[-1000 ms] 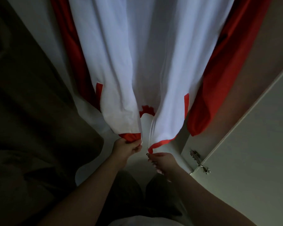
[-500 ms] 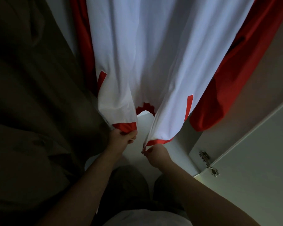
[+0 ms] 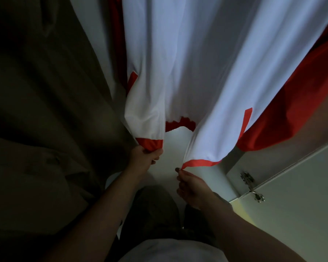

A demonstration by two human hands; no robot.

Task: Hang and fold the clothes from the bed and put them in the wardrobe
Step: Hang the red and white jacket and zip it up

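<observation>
dim inside of a wardrobe (image 3: 314, 152), looked down into from head height. pale base panel (image 3: 175, 148) at the bottom, lit only in the gap between two hanging fronts of cloth. open pale door (image 3: 301, 214) at lower right, with a metal hinge (image 3: 251, 184) on its inner edge. in the middle, inside the wardrobe, a hanging white garment (image 3: 197, 63) with red trim, its front parted into a left and a right panel, a strip of red lining showing in the gap. red sleeve (image 3: 292, 114) draped down its right side, just above the door. left hand (image 3: 146, 157) curled tight round the red hem band of the left panel, cloth bunched in the fist. right hand (image 3: 191, 186) lower and apart from it, pinching the bottom corner of the right panel's red hem between thumb and fingertip, other fingers loosely bent. both forearms bare, reaching up from the bottom edge. to the left, touching the white garment, a large dark garment (image 3: 45, 95), so deep in shadow that colour and cut are hard to tell. top of the white garment cut off by the upper edge, manner of hanging not visible. below the hands, dark trousers (image 3: 151, 214) and a pale top (image 3: 169, 250), both partly out of frame.
</observation>
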